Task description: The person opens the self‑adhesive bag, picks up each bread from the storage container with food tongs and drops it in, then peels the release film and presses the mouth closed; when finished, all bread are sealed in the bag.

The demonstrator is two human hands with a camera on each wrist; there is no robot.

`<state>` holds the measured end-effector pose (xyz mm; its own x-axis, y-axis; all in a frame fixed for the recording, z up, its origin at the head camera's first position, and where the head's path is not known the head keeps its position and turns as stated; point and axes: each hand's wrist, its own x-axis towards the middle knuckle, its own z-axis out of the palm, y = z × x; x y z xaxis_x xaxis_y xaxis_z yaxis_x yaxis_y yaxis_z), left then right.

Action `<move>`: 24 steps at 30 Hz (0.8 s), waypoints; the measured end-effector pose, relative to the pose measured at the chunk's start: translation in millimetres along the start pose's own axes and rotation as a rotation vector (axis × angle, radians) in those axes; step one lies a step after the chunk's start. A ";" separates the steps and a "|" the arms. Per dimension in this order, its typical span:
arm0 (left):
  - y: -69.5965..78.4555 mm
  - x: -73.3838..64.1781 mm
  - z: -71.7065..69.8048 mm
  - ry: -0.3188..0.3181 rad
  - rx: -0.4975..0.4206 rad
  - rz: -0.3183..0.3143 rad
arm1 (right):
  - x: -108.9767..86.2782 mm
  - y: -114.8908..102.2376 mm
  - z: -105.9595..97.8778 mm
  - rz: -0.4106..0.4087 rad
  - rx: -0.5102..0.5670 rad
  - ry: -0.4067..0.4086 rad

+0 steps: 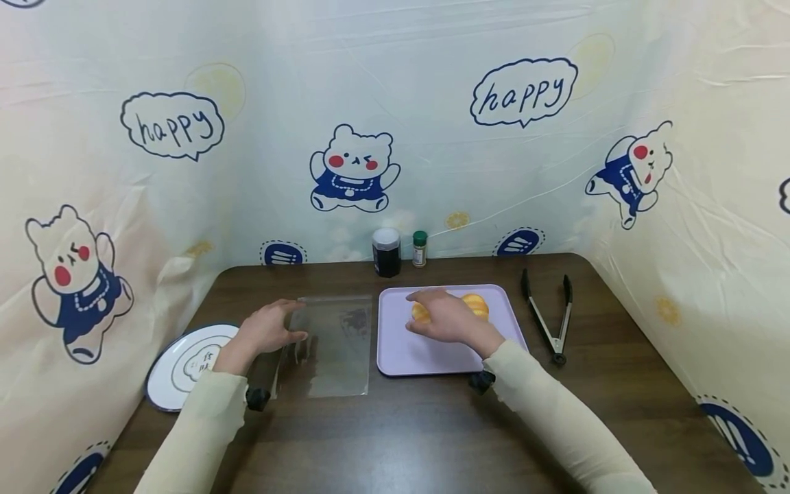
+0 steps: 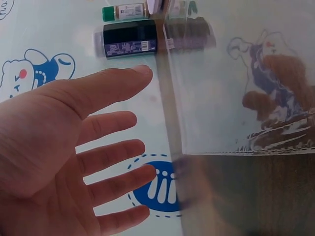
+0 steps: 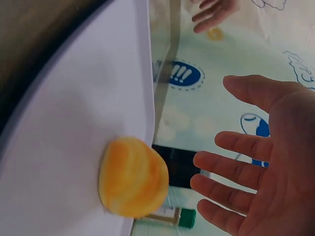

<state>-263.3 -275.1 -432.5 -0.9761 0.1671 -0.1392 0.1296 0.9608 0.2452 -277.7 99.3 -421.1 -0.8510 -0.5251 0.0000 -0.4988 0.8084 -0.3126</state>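
A clear plastic bag [image 1: 336,350] lies flat on the brown table. At its upper left edge is my left hand [image 1: 268,329], fingers spread and nothing held; the left wrist view shows its palm beside the bag. The lilac tray [image 1: 395,353] lies to the right of the bag. Over it is my right hand [image 1: 447,317], fingers apart, empty in the right wrist view. Golden bread [image 1: 475,305] on the tray shows on both sides of this hand, which hides the part between. A rounded bun [image 3: 133,177] appears in the right wrist view, apart from the fingers.
A white plate [image 1: 173,370] with a dark rim sits at the left edge. Tongs [image 1: 552,329] lie spread right of the tray. At the back stand a dark jar [image 1: 387,257] with a pale lid and a small green-capped bottle [image 1: 420,250], before a printed curtain.
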 end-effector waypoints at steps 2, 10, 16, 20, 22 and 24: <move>0.2 1.3 1.0 -0.003 -0.001 -0.003 | 2.6 -3.5 4.0 -0.020 -0.012 -0.003; -1.7 3.5 6.4 -0.021 0.006 0.013 | 13.8 -18.1 21.9 -0.074 -0.053 -0.018; -1.7 4.4 7.6 -0.023 -0.003 0.026 | 22.1 -29.7 31.7 -0.113 -0.067 -0.028; -2.0 5.4 8.9 -0.030 -0.014 0.023 | 28.2 -38.1 40.3 -0.130 -0.074 -0.024; -2.5 6.4 10.7 -0.037 -0.019 0.018 | 31.0 -42.1 45.6 -0.139 -0.090 -0.018; -3.2 8.2 13.3 -0.044 -0.021 0.016 | 33.0 -45.6 51.0 -0.149 -0.112 -0.007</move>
<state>-269.5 -273.9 -447.2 -0.9653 0.1922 -0.1767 0.1408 0.9531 0.2679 -274.6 31.5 -455.3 -0.7653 -0.6429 0.0319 -0.6349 0.7457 -0.2022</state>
